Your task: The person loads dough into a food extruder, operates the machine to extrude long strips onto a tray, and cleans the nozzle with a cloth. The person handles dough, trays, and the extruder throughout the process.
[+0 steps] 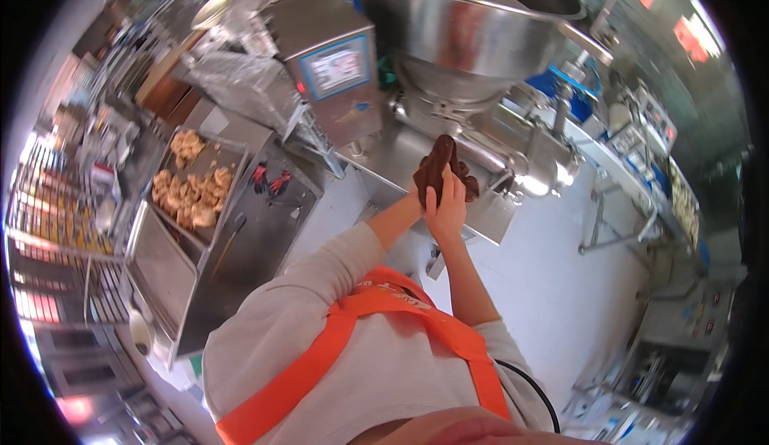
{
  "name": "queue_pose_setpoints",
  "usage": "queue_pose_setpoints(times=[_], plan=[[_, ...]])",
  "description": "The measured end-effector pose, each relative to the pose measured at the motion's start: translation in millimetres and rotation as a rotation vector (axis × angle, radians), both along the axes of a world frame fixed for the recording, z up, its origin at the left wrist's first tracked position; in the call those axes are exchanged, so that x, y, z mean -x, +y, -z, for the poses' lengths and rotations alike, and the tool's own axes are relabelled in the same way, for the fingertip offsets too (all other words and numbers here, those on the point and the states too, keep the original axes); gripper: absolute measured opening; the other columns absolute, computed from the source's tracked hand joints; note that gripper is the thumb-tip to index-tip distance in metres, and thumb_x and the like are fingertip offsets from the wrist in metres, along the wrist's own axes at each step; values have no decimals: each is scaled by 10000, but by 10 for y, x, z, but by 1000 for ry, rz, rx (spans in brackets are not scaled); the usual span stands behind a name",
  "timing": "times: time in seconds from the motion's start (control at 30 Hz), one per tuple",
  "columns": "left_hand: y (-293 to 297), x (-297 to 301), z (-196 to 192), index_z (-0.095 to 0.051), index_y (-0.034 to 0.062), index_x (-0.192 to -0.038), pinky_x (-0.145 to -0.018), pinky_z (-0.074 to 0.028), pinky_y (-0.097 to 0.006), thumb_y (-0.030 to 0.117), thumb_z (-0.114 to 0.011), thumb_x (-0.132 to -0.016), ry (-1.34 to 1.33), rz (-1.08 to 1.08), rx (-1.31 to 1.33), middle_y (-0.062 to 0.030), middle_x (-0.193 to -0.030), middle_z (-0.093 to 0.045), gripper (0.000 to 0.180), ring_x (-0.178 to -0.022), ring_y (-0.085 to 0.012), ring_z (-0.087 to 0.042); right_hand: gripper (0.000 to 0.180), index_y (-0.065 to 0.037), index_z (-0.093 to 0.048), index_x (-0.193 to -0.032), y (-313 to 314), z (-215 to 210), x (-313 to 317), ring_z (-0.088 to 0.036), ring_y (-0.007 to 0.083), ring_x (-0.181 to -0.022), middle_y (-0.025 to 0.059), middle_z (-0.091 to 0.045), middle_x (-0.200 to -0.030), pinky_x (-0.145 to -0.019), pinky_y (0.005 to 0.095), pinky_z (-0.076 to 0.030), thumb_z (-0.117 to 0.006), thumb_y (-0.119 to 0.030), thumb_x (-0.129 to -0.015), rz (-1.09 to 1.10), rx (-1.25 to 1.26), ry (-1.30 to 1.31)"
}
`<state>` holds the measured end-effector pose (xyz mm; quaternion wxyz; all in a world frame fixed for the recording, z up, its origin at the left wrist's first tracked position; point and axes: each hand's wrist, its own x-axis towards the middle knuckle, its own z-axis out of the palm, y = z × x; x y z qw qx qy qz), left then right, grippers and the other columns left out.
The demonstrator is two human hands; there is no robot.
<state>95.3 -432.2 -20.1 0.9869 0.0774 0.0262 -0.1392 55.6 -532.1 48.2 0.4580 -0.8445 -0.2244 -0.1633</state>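
Dough (436, 171) over mostly hidden left hand (417, 193)

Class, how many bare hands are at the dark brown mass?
2: the right hand at the lower right of the brown mass, the left hand at its left, mostly hidden.

This looks like a commercial bakery or food-production room, shown by the big steel hopper (473, 43), boxed control screen (335, 67), tan, dough-like lumps (194, 197) on a metal tabletop (258, 241), and slatted rack (58, 205).
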Motion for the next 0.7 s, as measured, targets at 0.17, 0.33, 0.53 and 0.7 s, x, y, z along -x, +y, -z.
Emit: queue_pose_setpoints(times=[0.17, 0.33, 0.53, 0.7], plan=[[-313, 299, -392, -598, 109, -1115, -920, -488, -356, 352, -509, -967, 41, 19, -113, -78, -1114, -632, 299, -1030, -210, -601, 418, -243, -571, -1298, 2, 154, -131, -304, 337, -1382, 89, -413, -1461, -975, 558, -310, -594, -330, -889, 271, 217, -129], [-303, 428, -53, -531, 148, -1237, -921, -486, -385, 421, -500, -972, 279, -69, -366, -36, -1208, -590, 382, -1091, -173, -569, 293, -73, -622, -1066, 2, 473, -200, -533, 354, -1144, 124, -621, -1145, -885, 475, -417, -565, -321, -921, 290, 79, 67], [-159, 499, -309, -485, 203, -1284, -873, -498, -372, 401, -526, -957, 271, 98, -736, -12, -1239, -562, 384, -1127, -173, -542, 334, -6, -636, -1014, -34, 381, -351, -648, 425, -835, 221, -676, -890, -730, 462, -501, -534, -318, -955, 432, -149, 115], [298, 600, -273, -468, 185, -1296, -934, -489, -448, 419, -553, -938, 88, 232, -707, -32, -1294, -518, 436, -1180, -224, -520, 381, 27, -621, -1034, -719, 114, -451, -668, 385, -868, 240, -680, -925, -753, 446, -504, -535, -337, -959, 794, -315, 309]])
